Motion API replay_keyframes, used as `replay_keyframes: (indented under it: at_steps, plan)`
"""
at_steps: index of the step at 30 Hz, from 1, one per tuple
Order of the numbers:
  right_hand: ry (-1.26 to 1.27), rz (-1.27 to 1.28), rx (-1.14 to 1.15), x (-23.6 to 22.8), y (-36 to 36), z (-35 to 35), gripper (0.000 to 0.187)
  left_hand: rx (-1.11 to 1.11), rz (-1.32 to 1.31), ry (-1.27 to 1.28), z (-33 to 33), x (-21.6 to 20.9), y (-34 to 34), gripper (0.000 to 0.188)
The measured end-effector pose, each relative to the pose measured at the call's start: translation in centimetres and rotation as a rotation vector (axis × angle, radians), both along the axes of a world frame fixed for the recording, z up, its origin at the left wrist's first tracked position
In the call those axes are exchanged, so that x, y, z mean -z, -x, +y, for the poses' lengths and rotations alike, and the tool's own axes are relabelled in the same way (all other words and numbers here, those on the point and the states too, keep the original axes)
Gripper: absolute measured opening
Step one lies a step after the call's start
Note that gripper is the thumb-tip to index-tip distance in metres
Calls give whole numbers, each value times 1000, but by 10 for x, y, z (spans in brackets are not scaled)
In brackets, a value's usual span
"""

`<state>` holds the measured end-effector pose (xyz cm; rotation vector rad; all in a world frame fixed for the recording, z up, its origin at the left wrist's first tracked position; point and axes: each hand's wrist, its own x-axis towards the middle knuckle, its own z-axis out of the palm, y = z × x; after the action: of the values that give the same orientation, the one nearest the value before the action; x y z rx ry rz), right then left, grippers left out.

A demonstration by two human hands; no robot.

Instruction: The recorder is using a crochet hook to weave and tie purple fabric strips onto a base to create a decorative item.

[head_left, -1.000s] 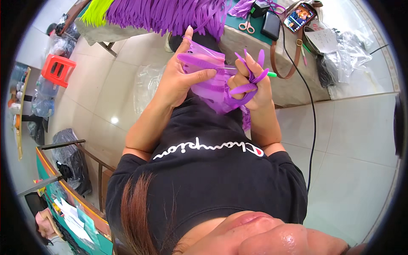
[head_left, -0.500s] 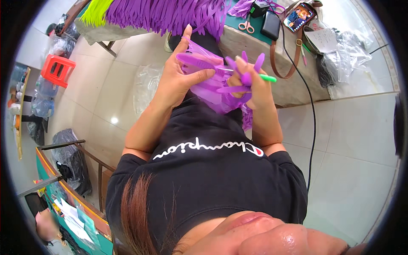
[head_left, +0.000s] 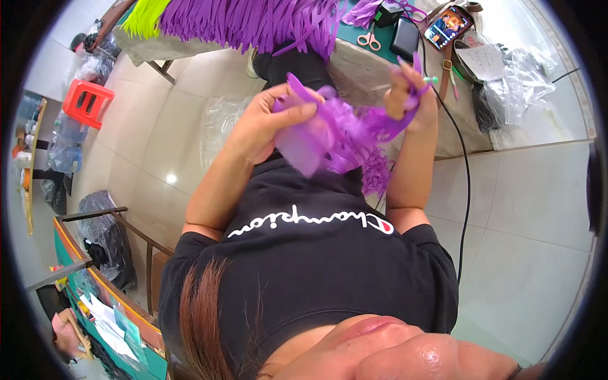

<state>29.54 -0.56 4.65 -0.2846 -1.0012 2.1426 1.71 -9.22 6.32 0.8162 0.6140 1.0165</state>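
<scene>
We are midway through working a bundle of purple strips (head_left: 345, 136), held up in front of our chest and just short of the table (head_left: 354, 69) edge. Our left hand (head_left: 266, 123) curls around the wide, flat end of the bundle, thumb pressed across the top and fingers closed underneath, so the grip is firm. Our right hand (head_left: 411, 95) is closed on the far ends of the strips, pinching them together with a thin green-tipped tool (head_left: 432, 80) that pokes out beside the fingers. The strips sag and bunch between the two hands, and a frayed tuft hangs below them against our black shirt (head_left: 304, 266).

We judge this to be the gathering or tying step: the strips are collected but look loose. The next move likely calls for keeping tension between both hands so none slip, while the right fingers work the tool through.

On the table beyond the bundle lie a large heap of purple strips (head_left: 253, 22) with some yellow-green strips (head_left: 142, 16) to its left, plus scissors (head_left: 369, 41), a dark power bank (head_left: 405, 38) and a phone (head_left: 449, 26). As for containers, clear plastic bags (head_left: 513, 76) sit crumpled to the right of the table; we cannot tell what they hold. A dark bag (head_left: 111, 244) far to the left of the table is likewise unreadable.
</scene>
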Motion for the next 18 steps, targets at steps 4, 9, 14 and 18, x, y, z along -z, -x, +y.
replay_keyframes:
  at_steps: [4, 9, 14, 18]
  plan:
    - [-565, -209, 656, -20, 70, -84, 34, -267, 22, -124, 9, 13, -14, 13]
    - [-1207, -480, 503, -21, 77, -80, 36, -319, 42, -156, 6, 10, -20, 9]
    - [-1199, -528, 524, -18, 80, -79, 35, -317, 50, -162, 4, 7, -22, 7]
    - [-1231, -539, 513, -20, 80, -79, 33, -325, 69, -164, 3, 5, -22, 7]
